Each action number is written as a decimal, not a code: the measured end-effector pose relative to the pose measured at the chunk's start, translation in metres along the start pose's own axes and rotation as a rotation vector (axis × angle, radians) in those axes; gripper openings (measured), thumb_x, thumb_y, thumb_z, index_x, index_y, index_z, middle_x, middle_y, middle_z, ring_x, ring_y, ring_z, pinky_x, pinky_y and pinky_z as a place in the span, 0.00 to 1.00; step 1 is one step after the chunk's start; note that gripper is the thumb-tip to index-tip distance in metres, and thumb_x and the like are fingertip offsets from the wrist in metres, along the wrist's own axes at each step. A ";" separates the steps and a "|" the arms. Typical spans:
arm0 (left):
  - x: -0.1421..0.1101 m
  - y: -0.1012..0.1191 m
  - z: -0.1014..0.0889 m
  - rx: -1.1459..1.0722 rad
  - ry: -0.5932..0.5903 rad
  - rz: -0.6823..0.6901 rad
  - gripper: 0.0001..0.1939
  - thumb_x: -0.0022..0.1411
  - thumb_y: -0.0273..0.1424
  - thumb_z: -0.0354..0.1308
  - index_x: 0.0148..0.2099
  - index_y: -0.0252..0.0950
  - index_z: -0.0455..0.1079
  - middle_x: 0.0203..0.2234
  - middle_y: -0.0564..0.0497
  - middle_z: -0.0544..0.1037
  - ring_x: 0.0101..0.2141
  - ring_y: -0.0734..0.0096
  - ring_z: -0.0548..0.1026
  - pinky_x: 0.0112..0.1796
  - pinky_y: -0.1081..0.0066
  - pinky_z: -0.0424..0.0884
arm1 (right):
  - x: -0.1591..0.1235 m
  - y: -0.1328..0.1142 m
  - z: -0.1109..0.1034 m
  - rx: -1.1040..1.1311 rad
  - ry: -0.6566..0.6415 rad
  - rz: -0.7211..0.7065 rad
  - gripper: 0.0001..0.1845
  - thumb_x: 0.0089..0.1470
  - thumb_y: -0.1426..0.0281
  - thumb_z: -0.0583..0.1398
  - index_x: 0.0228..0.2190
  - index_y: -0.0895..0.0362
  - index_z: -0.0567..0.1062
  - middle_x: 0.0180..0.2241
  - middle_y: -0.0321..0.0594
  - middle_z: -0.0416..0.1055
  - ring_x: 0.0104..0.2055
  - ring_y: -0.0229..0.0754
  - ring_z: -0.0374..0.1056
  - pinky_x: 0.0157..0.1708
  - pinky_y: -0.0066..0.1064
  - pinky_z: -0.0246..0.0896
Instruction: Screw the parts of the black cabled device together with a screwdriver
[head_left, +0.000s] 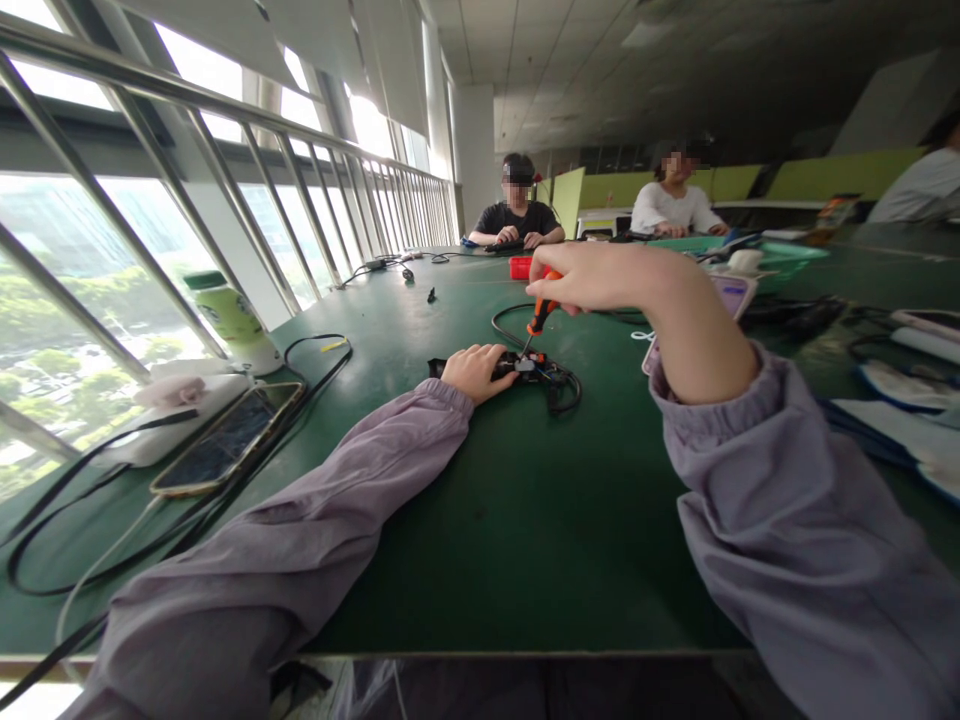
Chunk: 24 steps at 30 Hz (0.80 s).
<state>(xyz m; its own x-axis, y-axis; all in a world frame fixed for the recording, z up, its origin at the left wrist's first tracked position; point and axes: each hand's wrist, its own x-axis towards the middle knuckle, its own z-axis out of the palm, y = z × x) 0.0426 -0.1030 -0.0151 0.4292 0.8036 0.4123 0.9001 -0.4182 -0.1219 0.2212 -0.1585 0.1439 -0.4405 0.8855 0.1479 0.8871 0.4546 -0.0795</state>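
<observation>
My left hand (478,374) lies wrapped over a small black device (531,367), pressing it to the green table (525,520). The device's right end shows exposed parts with bits of orange and grey, and a black cable (576,390) loops beside it. Above it, my right hand (581,277) grips an orange and black screwdriver (541,312) by the handle from the top. The screwdriver tilts down to the left, its tip meeting the device's exposed part. Exactly what the tip touches is too small to tell.
At left are a phone (229,440), a white box-like item (180,415), cables and a green-capped bottle (232,320). Beyond my right hand are a red box (519,267) and a green basket (799,258). People sit across the table; a metal railing (292,140) runs along the left.
</observation>
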 end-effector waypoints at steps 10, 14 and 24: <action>0.000 -0.001 0.002 0.003 0.010 0.004 0.22 0.61 0.46 0.48 0.50 0.38 0.65 0.41 0.48 0.76 0.43 0.62 0.73 0.41 0.66 0.68 | -0.002 0.000 -0.002 0.014 -0.144 0.021 0.22 0.55 0.53 0.49 0.39 0.57 0.70 0.21 0.40 0.67 0.24 0.41 0.63 0.28 0.35 0.54; 0.000 -0.002 0.002 -0.003 0.000 0.002 0.22 0.61 0.47 0.47 0.50 0.39 0.64 0.41 0.48 0.76 0.43 0.62 0.73 0.41 0.66 0.67 | 0.000 0.001 -0.001 0.035 -0.099 0.012 0.21 0.55 0.56 0.50 0.42 0.56 0.69 0.24 0.41 0.69 0.26 0.42 0.65 0.29 0.36 0.55; -0.001 -0.002 0.001 -0.023 -0.001 -0.004 0.22 0.61 0.47 0.48 0.50 0.38 0.64 0.41 0.47 0.76 0.43 0.61 0.73 0.41 0.66 0.67 | -0.003 0.007 -0.003 0.057 -0.147 0.047 0.19 0.55 0.59 0.50 0.42 0.58 0.69 0.22 0.40 0.69 0.26 0.42 0.66 0.30 0.35 0.56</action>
<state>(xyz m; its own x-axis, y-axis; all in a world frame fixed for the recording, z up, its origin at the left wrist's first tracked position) 0.0405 -0.1027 -0.0160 0.4258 0.8059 0.4114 0.8999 -0.4246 -0.0998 0.2288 -0.1583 0.1457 -0.4174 0.9087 -0.0032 0.9001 0.4130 -0.1390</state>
